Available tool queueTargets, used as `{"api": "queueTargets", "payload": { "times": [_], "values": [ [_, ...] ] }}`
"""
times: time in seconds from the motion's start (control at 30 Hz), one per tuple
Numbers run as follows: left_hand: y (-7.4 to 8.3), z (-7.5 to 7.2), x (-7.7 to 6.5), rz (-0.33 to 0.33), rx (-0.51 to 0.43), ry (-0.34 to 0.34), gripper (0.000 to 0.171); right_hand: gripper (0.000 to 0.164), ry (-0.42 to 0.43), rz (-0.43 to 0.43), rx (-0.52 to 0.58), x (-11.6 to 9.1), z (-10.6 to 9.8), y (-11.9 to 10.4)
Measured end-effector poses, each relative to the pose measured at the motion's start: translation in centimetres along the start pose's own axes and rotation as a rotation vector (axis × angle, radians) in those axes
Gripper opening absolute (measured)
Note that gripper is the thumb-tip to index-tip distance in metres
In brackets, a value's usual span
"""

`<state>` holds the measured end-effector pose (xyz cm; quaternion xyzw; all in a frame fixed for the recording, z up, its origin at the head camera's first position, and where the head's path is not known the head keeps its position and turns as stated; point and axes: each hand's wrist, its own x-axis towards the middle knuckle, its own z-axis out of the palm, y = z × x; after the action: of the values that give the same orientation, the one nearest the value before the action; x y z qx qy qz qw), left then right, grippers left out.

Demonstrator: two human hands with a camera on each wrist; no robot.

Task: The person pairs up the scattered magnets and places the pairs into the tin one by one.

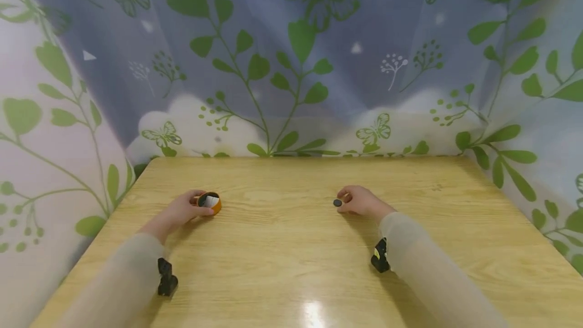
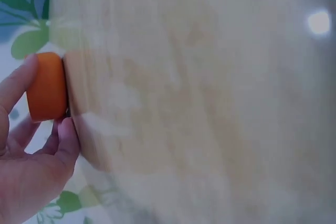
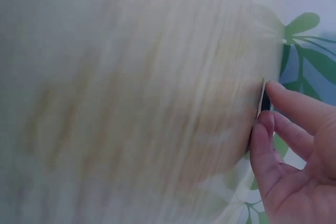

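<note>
On the left part of the table, my left hand [image 1: 189,205] grips a small round orange container [image 1: 216,207], thumb on one side and fingers on the other. The container's top is uncovered, its inside looks dark, and white pieces [image 1: 210,201] lie in it. The left wrist view shows the orange wall [image 2: 47,86] between thumb and fingers, low at the tabletop. Right of centre, my right hand [image 1: 360,201] pinches a small flat black disc [image 1: 337,202] at the table surface. From the right wrist, only a thin dark edge of the disc [image 3: 264,100] shows between the fingertips.
The light wooden table [image 1: 273,247] spans the area between both hands. Behind it and along both sides hangs a curtain [image 1: 255,65] with green leaves and butterflies. A small black device [image 1: 166,277] sits at the left wrist, another black device [image 1: 380,256] at the right.
</note>
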<state>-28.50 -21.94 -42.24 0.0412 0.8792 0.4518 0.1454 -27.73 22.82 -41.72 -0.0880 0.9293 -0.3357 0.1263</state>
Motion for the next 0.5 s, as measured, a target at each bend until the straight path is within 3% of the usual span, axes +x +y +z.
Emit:
{"api": "queueTargets", "payload": {
  "times": [0.13, 0.33, 0.5],
  "values": [
    [0.03, -0.14, 0.20, -0.004, -0.016, -0.036, 0.078, 0.030, 0.043, -0.021, -0.081, 0.12, 0.18, -0.21],
    [-0.38, -0.51, 0.10, 0.001, -0.011, -0.039, 0.076, 0.019, 0.074, -0.081, -0.148, 0.31, 0.50, -0.57],
    [-0.03, -0.32, -0.06, 0.013, 0.013, -0.041, 0.077, 0.015, 0.092, -0.078, -0.215, 0.60, 0.29, -0.19]
  ]
}}
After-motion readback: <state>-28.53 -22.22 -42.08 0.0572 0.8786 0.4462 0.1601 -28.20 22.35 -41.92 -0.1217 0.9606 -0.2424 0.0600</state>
